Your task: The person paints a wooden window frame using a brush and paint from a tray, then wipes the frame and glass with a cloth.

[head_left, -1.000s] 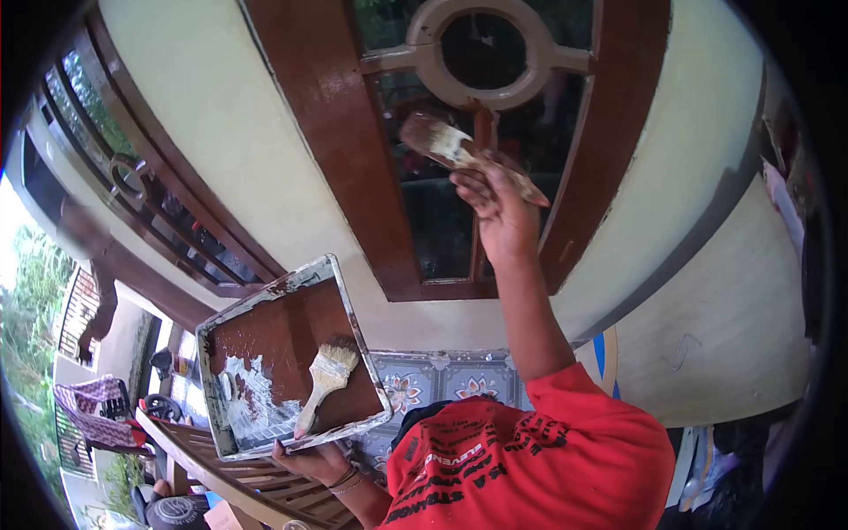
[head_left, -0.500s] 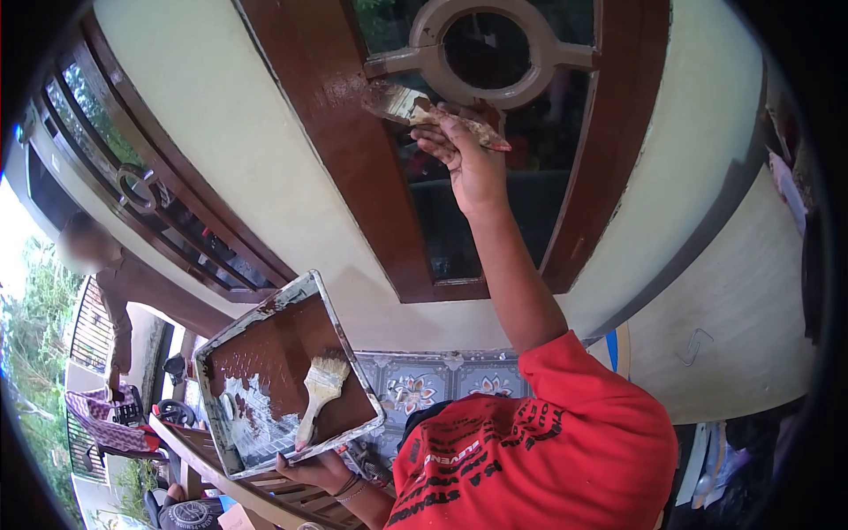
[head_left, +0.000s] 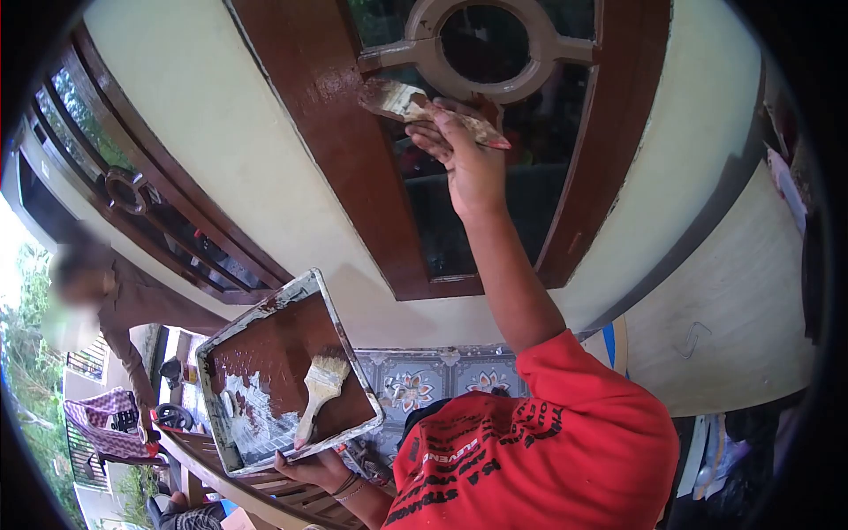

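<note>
My right hand [head_left: 468, 172] grips a paintbrush [head_left: 405, 102] by its paint-smeared handle. The bristles touch the inner edge of the brown window frame [head_left: 320, 119], where wet paint shines. Below the round beige centrepiece [head_left: 413, 51], dark glass lies behind my hand. Down at the left, my left hand [head_left: 311, 468] holds a paint tray [head_left: 378, 415] by its lower edge, fingers partly hidden beneath. Brown paint covers the tray, with white patches at one side. A second paintbrush [head_left: 323, 382] with a pale handle rests inside it.
A wooden bench [head_left: 238, 481] stands below the tray. Farther left, another person [head_left: 159, 287] leans by a checkered cloth [head_left: 102, 420]. A second barred window [head_left: 132, 190] is set in the cream wall [head_left: 199, 88]. Patterned tiles [head_left: 442, 384] run under the window.
My brush has shifted very slightly left along the frame's inner edge. The other person leans lower, with an arm reaching towards the bench. The tray hardly moves.
</note>
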Available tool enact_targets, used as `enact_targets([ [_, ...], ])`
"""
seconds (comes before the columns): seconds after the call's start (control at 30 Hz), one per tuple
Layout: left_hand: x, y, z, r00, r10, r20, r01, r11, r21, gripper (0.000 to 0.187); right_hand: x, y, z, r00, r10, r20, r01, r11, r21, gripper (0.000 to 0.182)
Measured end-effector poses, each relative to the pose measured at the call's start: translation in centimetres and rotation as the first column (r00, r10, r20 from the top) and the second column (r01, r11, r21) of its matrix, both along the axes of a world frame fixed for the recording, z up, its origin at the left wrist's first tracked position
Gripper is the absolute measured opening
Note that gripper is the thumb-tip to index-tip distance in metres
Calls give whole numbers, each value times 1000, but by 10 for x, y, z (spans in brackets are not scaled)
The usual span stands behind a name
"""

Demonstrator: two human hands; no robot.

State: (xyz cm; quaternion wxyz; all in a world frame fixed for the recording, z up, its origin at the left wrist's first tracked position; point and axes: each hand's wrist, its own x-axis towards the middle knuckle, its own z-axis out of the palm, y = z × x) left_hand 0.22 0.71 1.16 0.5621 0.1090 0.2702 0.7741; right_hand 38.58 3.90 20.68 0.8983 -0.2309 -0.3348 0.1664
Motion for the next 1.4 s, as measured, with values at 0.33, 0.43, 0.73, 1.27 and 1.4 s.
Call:
enact_targets([
  [0.33, 9, -2, 24, 996, -48, 82, 56, 993, -102, 31, -18, -1, -12, 973, -212, -91, 224, 964, 142, 21],
  [0.43, 5, -2, 19, 994, -79, 81, 87, 992, -91, 32, -16, 13, -14, 987, -155, -49, 159, 980, 116, 18],
  [0.73, -28, 10, -17, 995, -87, 53, 89, 995, -35, 38, -11, 15, -30, 938, -314, -144, 343, 897, 279, 15],
  [1.27, -41, 14, -26, 977, -196, 83, 196, 981, 8, 35, -8, 6, -22, 837, -529, -139, 547, 810, 211, 16],
  [1.4, -10, 4, 7, 997, -63, 51, 66, 995, -73, 27, -4, -6, -49, 707, -707, -14, 700, 698, 152, 18],
])
